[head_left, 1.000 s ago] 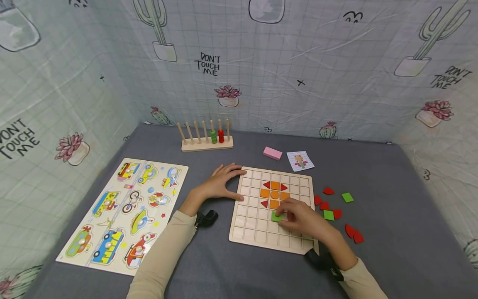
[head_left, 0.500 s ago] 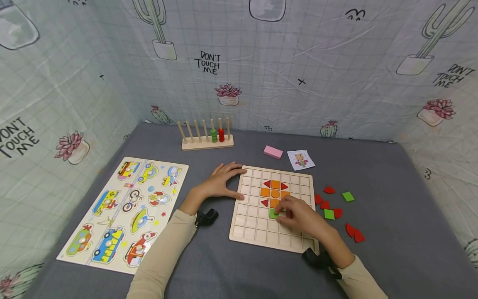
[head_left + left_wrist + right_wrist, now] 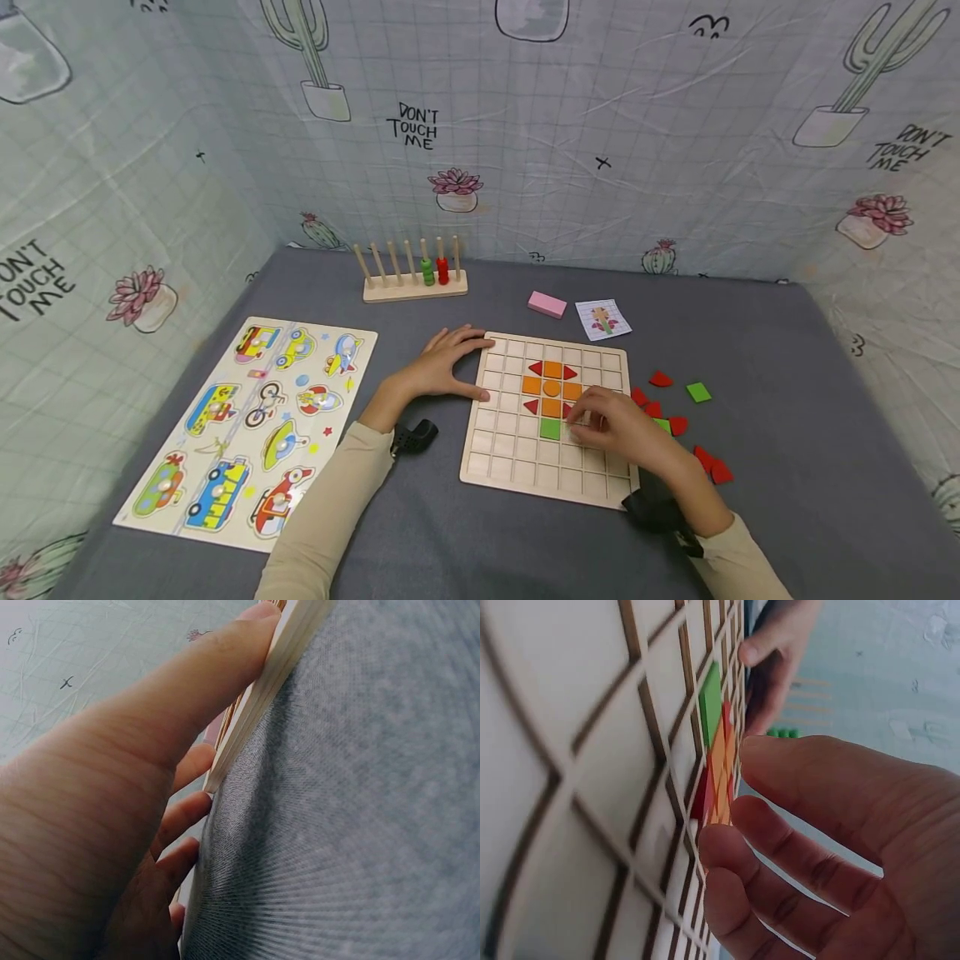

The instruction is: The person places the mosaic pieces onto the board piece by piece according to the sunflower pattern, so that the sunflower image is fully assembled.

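Right hand (image 3: 621,427): drawn back, since half a second ago, from the green square (image 3: 550,428), now in full sight; thumb and fingers loosely bent, tips apart, holding nothing visible; contact with the board cannot be told.
Green square: flat in one cell just left of the right fingertips, directly on the near side of the lowest orange square (image 3: 551,407); seated squarely, presumably kept from sliding by the raised grid.
Left hand (image 3: 433,368): thumb and fingers spread, touching the left edge of the gridded board (image 3: 504,448), likely to steady it.
Inlaid pieces: between the hands, orange squares about an orange circle (image 3: 552,389); red pieces (image 3: 536,367) at the corners, one partly hidden by the right hand.
Loose pieces: red wedges (image 3: 661,379) and green squares (image 3: 698,392), beside and beyond the right hand, seemingly for easy reach.
Picture card (image 3: 603,320): beyond the right hand, face up, perhaps to stay in sight.
Pink block (image 3: 547,304): left of the card, beyond both hands.
Peg rack (image 3: 415,287): beyond the left hand, green and red beads on two pegs.
Vehicle puzzle (image 3: 238,525): left of the left hand, partly under that sleeve.
Surface: dark grey cloth (image 3: 825,458) beneath everything.
Room: pale gridded hangings (image 3: 660,117) around the table, printed with potted plants and "DON'T TOUCH ME".
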Motion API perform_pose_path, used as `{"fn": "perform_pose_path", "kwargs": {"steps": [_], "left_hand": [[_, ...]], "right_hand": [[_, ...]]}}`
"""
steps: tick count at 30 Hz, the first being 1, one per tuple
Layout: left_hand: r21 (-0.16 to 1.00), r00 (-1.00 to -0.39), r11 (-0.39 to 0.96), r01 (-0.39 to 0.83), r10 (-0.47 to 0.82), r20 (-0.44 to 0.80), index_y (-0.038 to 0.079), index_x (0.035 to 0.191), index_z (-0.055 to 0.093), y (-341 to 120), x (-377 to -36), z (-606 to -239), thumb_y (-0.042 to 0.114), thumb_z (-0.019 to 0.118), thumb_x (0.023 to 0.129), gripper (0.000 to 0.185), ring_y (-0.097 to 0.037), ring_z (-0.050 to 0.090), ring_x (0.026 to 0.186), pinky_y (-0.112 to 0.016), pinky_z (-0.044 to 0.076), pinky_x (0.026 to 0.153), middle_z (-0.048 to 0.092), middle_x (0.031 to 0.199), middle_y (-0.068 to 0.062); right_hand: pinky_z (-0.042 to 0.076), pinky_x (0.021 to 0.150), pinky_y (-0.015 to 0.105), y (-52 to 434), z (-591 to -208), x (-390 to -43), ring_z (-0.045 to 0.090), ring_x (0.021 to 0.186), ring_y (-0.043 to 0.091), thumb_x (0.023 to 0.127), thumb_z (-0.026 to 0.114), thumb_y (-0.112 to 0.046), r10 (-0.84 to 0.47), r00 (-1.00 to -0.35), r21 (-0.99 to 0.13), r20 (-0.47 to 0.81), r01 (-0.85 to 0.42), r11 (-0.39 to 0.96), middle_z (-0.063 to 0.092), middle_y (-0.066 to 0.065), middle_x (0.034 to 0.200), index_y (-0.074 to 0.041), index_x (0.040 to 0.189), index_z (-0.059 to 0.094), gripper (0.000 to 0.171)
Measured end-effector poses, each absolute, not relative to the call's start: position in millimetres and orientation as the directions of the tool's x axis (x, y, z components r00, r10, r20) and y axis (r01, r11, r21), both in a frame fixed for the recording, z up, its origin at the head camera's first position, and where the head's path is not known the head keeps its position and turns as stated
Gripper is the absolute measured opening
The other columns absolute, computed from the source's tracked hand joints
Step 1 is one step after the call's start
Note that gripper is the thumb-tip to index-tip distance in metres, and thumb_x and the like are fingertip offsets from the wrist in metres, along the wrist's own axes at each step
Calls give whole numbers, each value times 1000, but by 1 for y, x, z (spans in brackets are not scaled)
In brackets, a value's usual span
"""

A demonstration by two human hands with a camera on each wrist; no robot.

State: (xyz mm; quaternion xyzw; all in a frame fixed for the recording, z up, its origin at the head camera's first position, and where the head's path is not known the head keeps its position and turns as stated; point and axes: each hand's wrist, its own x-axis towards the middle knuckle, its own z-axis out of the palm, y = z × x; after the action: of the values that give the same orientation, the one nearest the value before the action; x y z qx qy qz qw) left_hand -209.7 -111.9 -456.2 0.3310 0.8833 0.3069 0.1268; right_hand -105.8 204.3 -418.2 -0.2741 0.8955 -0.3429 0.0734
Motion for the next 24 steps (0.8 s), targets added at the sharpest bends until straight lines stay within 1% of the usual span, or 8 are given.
{"fn": "perform_pose_path", "kwargs": {"steps": [4,9,15,18,24], "left_hand": [[625,-749,593,508,662,-20,17,149,42,-113,-210,-457,42,82,77,86,-30,12,150,-52,-2,121,28,158,-10],[625,-749,592,509,663,-18,16,149,41,-113,-210,-457,40,83,77,87,-30,12,150,-52,-3,121,28,158,-10],[622,-746,591,514,666,-17,16,149,41,-114,-210,-459,40,82,77,87,-30,12,150,-52,-3,121,28,158,-11],[625,-744,588,513,668,-18,16,149,41,-114,-210,-458,41,82,77,87,-30,12,150,-53,-3,121,28,158,-11],[622,-745,592,513,667,-20,16,150,41,-115,-210,-458,41,82,78,87,-31,12,150,-52,-3,121,27,158,-11]], "right_hand": [[47,55,20,216,-416,-105,50,67,5,84,75,-4,-529,-844,-653,84,-447,611,61,1,89,-9,90,70,9],[47,56,21,232,-414,-102,49,67,3,84,74,-2,-505,-857,-639,107,-448,625,60,1,89,-7,91,69,10],[44,53,21,251,-414,-101,46,64,0,82,76,-1,-462,-873,-610,156,-453,651,56,-4,83,-6,90,69,12],[44,54,23,258,-414,-102,46,65,1,82,77,-2,-447,-877,-592,174,-456,664,56,-7,82,-7,90,70,12],[45,58,24,272,-416,-106,49,69,4,83,76,-3,-404,-908,-590,112,-388,708,57,-4,83,-5,91,70,10]]}}
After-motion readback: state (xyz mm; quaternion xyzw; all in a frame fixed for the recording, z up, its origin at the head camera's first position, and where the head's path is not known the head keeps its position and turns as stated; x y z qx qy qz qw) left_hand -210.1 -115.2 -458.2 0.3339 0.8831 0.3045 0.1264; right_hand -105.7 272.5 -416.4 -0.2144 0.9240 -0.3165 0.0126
